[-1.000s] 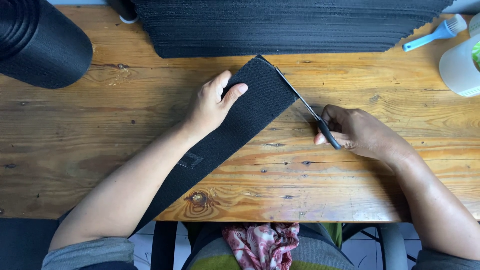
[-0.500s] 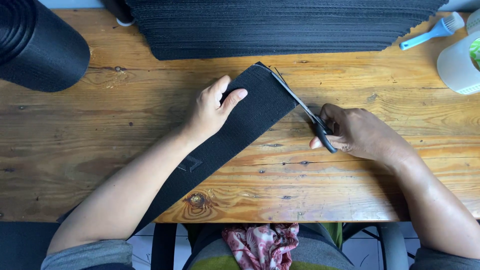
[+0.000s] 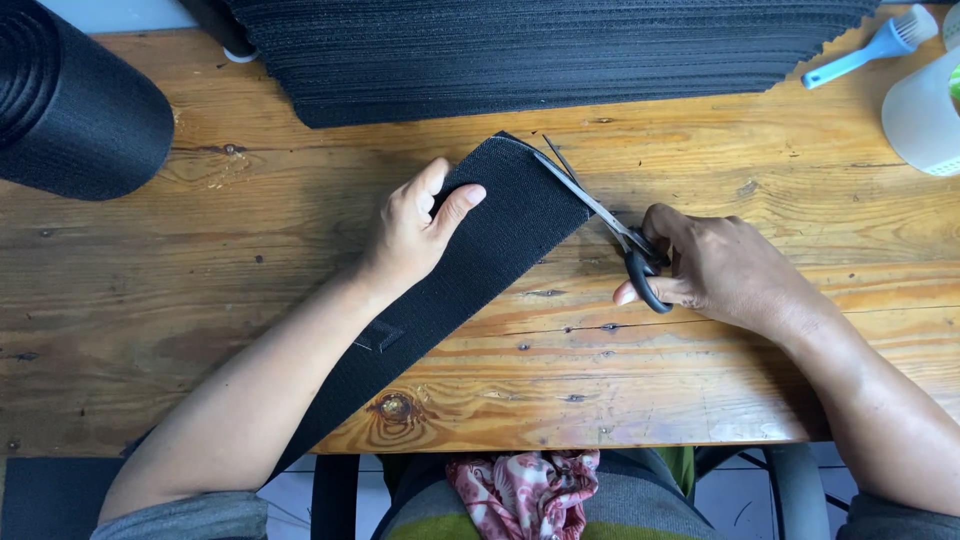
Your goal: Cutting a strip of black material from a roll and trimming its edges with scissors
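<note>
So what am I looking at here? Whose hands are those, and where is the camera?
The camera sits on a person's head and looks down, so you see their own two arms from above, as if you were them. There is just this one view.

They sit at a wooden table. The left hand presses flat on a long black strap that lies slanted across the table. The right hand holds scissors with black handles, and the open blades are at the strap's far end.

Around them: a big black roll at the far left, a wide stack of black material along the back edge, and at the far right a small light blue brush and a white container.
</note>
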